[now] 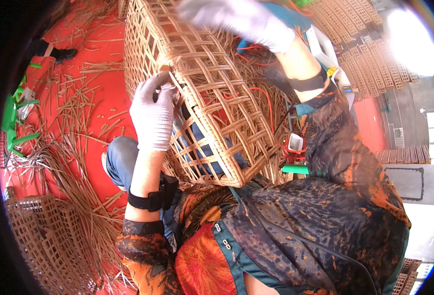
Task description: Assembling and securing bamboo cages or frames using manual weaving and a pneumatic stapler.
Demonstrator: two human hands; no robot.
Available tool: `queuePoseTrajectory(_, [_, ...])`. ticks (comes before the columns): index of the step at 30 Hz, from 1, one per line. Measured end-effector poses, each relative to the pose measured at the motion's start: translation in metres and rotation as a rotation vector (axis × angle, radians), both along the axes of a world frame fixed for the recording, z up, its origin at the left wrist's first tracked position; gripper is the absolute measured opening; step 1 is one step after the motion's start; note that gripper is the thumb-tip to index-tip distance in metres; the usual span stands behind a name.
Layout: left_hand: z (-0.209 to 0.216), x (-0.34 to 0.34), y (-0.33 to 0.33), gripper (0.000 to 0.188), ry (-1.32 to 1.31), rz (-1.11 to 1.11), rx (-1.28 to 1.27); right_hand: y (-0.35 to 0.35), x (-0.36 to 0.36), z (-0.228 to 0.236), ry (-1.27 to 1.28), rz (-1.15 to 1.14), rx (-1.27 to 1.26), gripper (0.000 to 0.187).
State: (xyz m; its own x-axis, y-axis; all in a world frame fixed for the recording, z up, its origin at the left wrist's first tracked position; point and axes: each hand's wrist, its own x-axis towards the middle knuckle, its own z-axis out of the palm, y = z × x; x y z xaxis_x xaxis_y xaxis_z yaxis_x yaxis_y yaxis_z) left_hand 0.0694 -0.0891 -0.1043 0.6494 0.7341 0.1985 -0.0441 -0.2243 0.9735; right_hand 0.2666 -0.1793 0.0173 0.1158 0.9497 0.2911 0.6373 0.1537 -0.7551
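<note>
A large openwork wicker basket [204,117] of tan strips leans across my lap, its thick bound edge running down toward me. My left hand [153,110], in a whitish knit glove, pinches that edge at an upper corner between thumb and fingers. A short brown strip end shows at the fingertips. Above the far right side of the basket is my right hand [244,22], gloved in white too. Its fingers are smeared by motion, so whether they hold anything cannot be told. Black bands wrap both of my forearms.
Loose strips [74,142] litter the red floor [106,93] at left. Another woven piece [50,236] lies lower left, below green stools [11,120]. An orange cord [268,105] curls right of the basket. Stacked woven panels [369,66] stand far right. Someone's dark shoe [63,53] shows upper left.
</note>
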Motion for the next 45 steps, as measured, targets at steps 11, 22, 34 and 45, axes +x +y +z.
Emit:
queuePoseTrajectory(11, [0.028,-0.019,0.02,0.048,0.268,0.054,-0.079,-0.044,-0.023,-0.084,0.604,-0.511,-0.032,0.017])
queuePoseTrajectory(22, [0.013,-0.073,0.055,0.025,-0.036,0.18,-0.269,0.097,-0.057,-0.183,0.409,0.038,0.063,0.031])
queuePoseTrajectory(34, [0.039,-0.094,0.051,0.024,0.056,0.172,-0.294,0.1,-0.094,-0.157,0.18,0.418,-0.101,0.028])
queuePoseTrajectory(45, [0.043,-0.092,0.046,0.027,0.165,0.192,-0.206,-0.064,0.024,-0.173,-0.044,-0.272,-0.498,0.024])
